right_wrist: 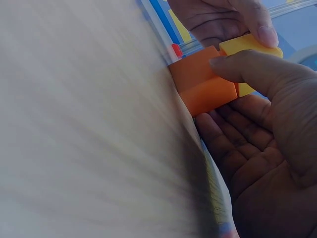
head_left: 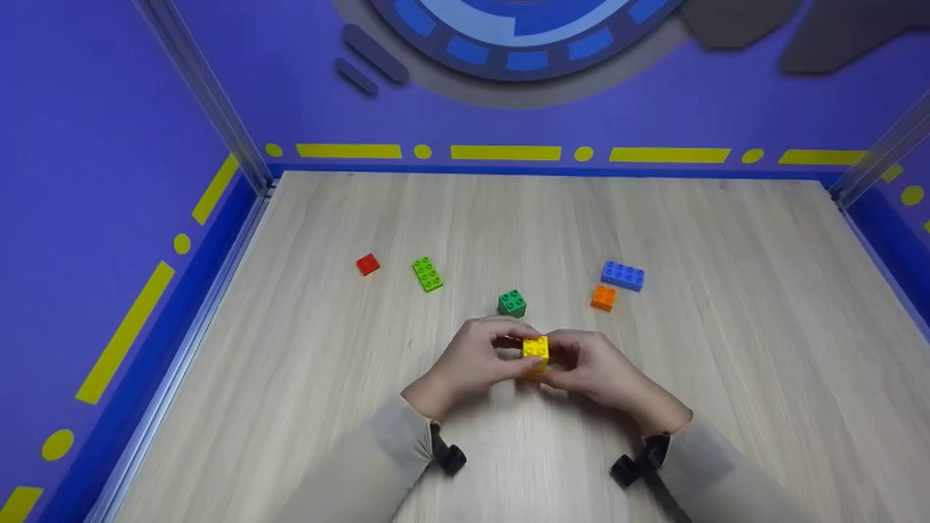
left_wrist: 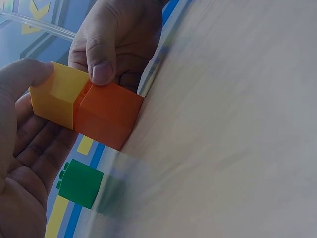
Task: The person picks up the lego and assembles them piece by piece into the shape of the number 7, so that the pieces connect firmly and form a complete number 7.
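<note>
In the head view a yellow building brick (head_left: pixel 535 347) sits on top of an orange brick (left_wrist: pixel 110 115), of which only a sliver shows below it there. A narrow gap with a bit of stud shows between the two in the left wrist view. My left hand (head_left: pixel 472 352) pinches the yellow brick, thumb on its near side. The thumb of my right hand (head_left: pixel 599 370) presses the orange brick's face, its fingers behind, seen in the right wrist view. The orange brick's bottom is right at the tabletop. Just beyond the hands stands a dark green brick (head_left: pixel 512 303).
Farther out on the wooden table (head_left: pixel 254 363) lie a red brick (head_left: pixel 368 264) and a light green brick (head_left: pixel 427 274) on the left. A blue brick (head_left: pixel 623 275) and a second orange brick (head_left: pixel 603 297) lie close together on the right. Purple-blue walls (head_left: pixel 276 87) border the table.
</note>
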Tool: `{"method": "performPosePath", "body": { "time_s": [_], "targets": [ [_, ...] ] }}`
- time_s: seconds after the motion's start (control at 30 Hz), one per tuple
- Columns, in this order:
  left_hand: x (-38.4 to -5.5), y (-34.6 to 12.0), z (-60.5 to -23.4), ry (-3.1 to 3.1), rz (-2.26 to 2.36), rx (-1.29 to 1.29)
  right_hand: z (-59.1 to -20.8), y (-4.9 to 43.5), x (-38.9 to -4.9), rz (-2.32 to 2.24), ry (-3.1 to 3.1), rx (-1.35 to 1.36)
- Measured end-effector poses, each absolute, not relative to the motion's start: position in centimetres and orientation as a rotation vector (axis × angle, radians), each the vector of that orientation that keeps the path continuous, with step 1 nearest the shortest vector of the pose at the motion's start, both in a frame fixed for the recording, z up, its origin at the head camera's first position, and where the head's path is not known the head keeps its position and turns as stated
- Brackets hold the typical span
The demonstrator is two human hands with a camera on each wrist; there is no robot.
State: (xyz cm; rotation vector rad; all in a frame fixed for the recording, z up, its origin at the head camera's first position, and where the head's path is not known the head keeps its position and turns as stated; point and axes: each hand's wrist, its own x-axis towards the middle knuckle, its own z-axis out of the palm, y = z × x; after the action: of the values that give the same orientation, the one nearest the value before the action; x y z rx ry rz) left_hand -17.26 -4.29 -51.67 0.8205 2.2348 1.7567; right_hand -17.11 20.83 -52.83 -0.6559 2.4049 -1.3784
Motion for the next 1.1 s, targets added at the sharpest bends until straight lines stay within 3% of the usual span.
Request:
{"method": "performPosePath", "body": {
  "time_s": [1.1],
  "targets": [
    [-17.51, -4.43, -51.84, 2.176, 1.74, 0.807, -52.97, 20.85, -17.03, -1.291, 2.444, -0.627]
  ]
}}
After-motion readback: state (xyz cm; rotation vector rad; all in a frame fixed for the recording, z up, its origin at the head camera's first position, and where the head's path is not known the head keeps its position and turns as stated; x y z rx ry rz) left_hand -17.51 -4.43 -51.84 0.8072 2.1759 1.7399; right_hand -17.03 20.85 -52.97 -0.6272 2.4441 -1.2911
